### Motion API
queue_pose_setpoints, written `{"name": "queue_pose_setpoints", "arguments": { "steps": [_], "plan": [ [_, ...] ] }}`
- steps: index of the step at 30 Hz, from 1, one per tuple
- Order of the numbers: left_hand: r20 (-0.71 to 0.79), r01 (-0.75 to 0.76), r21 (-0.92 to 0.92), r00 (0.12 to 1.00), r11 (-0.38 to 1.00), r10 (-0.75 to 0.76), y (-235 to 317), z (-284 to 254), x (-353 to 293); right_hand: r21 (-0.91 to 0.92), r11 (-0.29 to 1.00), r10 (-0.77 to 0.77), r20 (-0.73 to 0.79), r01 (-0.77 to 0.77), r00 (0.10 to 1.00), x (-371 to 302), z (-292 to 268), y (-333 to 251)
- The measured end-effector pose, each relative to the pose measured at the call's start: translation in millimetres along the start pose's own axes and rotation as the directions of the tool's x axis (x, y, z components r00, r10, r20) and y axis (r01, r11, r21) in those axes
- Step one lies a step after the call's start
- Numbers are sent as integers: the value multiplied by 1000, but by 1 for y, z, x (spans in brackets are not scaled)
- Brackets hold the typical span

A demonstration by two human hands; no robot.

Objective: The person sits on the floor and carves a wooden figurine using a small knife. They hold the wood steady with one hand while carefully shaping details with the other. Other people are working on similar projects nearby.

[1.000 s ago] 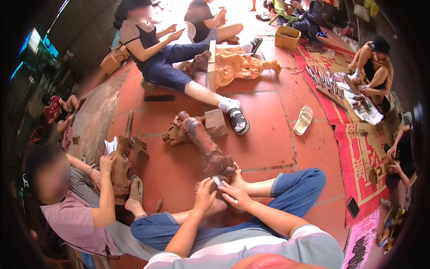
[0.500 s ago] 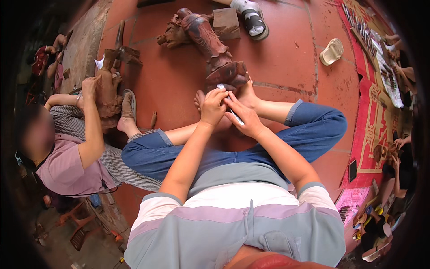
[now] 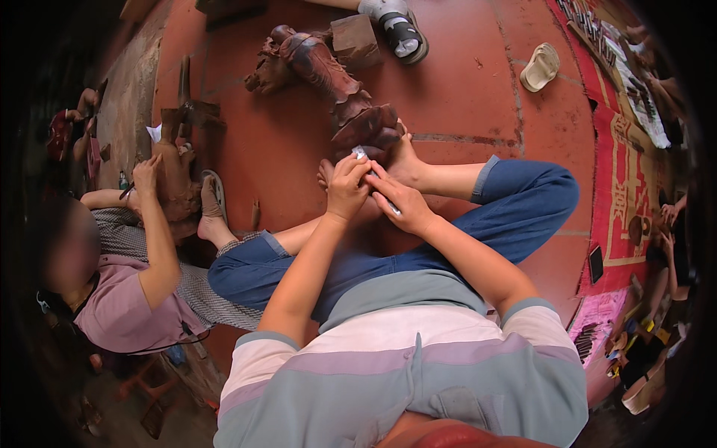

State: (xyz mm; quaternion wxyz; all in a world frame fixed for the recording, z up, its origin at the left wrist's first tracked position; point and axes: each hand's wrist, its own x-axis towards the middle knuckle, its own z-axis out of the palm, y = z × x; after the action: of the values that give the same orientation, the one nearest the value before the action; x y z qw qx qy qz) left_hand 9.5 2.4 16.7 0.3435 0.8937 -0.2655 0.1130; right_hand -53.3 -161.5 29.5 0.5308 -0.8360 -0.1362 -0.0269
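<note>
A dark reddish wooden carved statue [image 3: 321, 73] lies tilted on the floor in front of me, its base end toward my bare feet. My left hand [image 3: 346, 187] closes around the front part of a slim pale tool [image 3: 360, 152], right at the statue's base. My right hand [image 3: 405, 198] is closed on the same tool farther back, and its metallic rear end pokes out below the fingers. The tool's exact kind and its contact with the wood are hidden by my fingers.
Rough wooden blocks [image 3: 355, 42] prop the statue's far end. At left a person in a pink shirt [image 3: 127, 302] handles another wood carving [image 3: 178, 179]. A beige slipper [image 3: 540, 67] and a phone [image 3: 595, 264] lie to the right, by a red mat [image 3: 612, 224] with tools.
The whole view has shifted, so the statue and floor appear farther left. Both my hands keep their hold on the slim tool at the statue's base, with only a slight shift.
</note>
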Motion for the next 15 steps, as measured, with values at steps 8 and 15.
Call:
{"name": "queue_pose_setpoints", "arguments": {
  "steps": [8, 15],
  "plan": [
    [-20, -49, -9, 999, 999, 48, -11, 6, 11, 33, 998, -55, -128, 60, 990, 7, 6, 7],
    [58, -27, -7, 998, 1000, 27, 8, -23, 34, 44, 998, -32, -113, 38, 993, 27, -6, 1]
  ]
}}
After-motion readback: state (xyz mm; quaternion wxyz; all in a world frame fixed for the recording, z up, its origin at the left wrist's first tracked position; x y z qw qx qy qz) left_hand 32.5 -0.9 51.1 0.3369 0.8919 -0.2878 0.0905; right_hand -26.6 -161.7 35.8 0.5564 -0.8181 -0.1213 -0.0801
